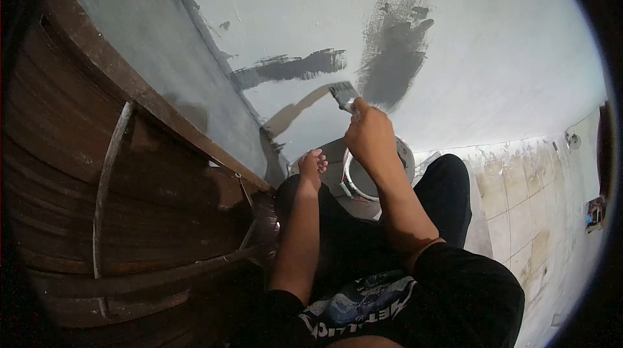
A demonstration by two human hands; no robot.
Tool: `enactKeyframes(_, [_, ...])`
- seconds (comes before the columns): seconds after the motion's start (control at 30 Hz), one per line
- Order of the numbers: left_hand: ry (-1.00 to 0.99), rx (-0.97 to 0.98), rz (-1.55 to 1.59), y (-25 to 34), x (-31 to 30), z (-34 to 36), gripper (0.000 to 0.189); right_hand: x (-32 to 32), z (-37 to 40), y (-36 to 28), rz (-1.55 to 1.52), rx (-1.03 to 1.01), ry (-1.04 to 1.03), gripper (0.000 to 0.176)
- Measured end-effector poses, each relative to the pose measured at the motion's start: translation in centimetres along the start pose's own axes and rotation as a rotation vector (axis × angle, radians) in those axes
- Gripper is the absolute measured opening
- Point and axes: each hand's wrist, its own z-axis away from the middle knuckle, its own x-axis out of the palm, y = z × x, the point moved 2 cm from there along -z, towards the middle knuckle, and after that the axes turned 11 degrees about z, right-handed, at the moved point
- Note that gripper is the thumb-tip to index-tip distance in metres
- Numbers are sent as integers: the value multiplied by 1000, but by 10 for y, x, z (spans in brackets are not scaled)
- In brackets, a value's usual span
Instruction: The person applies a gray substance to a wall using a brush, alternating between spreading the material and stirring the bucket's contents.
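Closest in, at 6 o'clock, a black shirt [461,289] fills the bottom edge; its pale print [363,302] lies upside down to the camera and creased, with letters that look like "METALLIC", the rest lost in folds and cut off by the frame. From it both bare forearms run up toward the middle, over knees in black trousers [448,186]. The left hand [313,165] rests on the left knee just left of centre, fingers bent downward; its palm is hidden, so I cannot tell whether it clasps anything. The right hand [368,135], a little higher toward 1 o'clock of it, is closed around the handle of a paintbrush [344,95], the handle almost wholly covered by the fist and only the ferrule and bristles showing, pointing to 11 o'clock. Beneath that wrist sits a round bucket [407,153] with a pale rim, mostly blocked by the arm, its contents not visible. At 9 o'clock a dark brown wooden door [58,173] bulges with the lens, a thin metal bar [107,173] running down its face; its lower part sinks into shadow. At 3 o'clock stained pale tiles [525,205] run to the edge, with a small object [594,212] too blurred to identify. Farthest, the pale wall [519,56] spans 12 o'clock, carrying a dark grey painted patch [392,56] just beyond the bristles and a second streak [292,68] toward 11 o'clock; the brush's shadow [292,111] falls below that streak
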Motion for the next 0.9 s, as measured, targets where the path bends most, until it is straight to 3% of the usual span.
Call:
enactKeyframes(0.13, [11, 4, 4, 2, 2, 6, 17, -16, -8, -7, -49, -42, 150, 24])
enactKeyframes(0.27, [18, 0, 27, -3, -1, 1, 15, 6, -17, 2, 45, -2, 55, 22])
enactKeyframes(0.43, [-13, 19, 32, -2, 0, 3, 12, -34, -16, -8, -23, -29, 78, 21])
enactKeyframes(0.57, [43, 2, 19, -5, -2, -5, 13, 16, -45, 5, 10, -26, -15, 24])
enactKeyframes(0.77, [32, 31, 42, 0, 1, 8, 9, -50, -20, -3, -46, 20, 11, 19])
enactKeyframes(0.9, [-7, -1, 68, -5, -2, -1, 8, -12, -39, 16, 30, 14, 41, 17])
